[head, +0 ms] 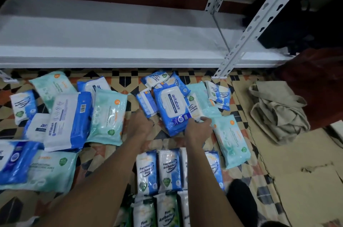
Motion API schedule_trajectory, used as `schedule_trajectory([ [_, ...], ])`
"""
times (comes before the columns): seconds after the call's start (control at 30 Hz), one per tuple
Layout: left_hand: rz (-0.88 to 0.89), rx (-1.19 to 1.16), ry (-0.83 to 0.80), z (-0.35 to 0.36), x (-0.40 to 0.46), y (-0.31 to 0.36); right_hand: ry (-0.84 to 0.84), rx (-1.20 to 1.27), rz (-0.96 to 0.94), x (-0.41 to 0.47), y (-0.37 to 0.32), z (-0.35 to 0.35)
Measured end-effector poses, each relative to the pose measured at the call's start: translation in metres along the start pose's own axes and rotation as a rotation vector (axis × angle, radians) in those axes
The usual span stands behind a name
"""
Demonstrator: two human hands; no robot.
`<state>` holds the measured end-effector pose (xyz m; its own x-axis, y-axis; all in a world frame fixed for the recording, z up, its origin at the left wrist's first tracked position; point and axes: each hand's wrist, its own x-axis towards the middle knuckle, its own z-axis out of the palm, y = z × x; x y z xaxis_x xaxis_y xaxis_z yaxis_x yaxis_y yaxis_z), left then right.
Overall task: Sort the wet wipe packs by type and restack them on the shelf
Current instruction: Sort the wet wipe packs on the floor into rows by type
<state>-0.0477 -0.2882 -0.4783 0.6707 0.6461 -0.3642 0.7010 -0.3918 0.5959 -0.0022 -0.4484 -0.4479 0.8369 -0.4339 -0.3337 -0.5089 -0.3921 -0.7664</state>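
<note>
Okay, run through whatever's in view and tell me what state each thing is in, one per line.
Shelf: bare, no packs on it yet.
Antabax pack: lying flat on the floor, label up.
Small fragrance-free pack: pinched by the right hand.
Left hand: reaching, holding nothing visible.
Row of small packs: lined up side by side.
Cloth bag: crumpled on the floor.

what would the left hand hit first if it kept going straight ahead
Probably the small blue pack just past the left hand, left of the antabax pack; depth is hard to judge.
</note>
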Motion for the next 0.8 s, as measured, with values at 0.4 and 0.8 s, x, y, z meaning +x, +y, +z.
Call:
schedule_trajectory([
  [0.4, 0.205, 0.133, 0.076, 0.015, 0.023, -0.020, -0.033, -0.378, -0.113, 0.049, -0.009, 0.007],
  [0.8, 0.136, -0.406, 0.163, -0.055, -0.043, -0.013, -0.190, 0.191, -0.105, 0.031, -0.030, -0.028],
])
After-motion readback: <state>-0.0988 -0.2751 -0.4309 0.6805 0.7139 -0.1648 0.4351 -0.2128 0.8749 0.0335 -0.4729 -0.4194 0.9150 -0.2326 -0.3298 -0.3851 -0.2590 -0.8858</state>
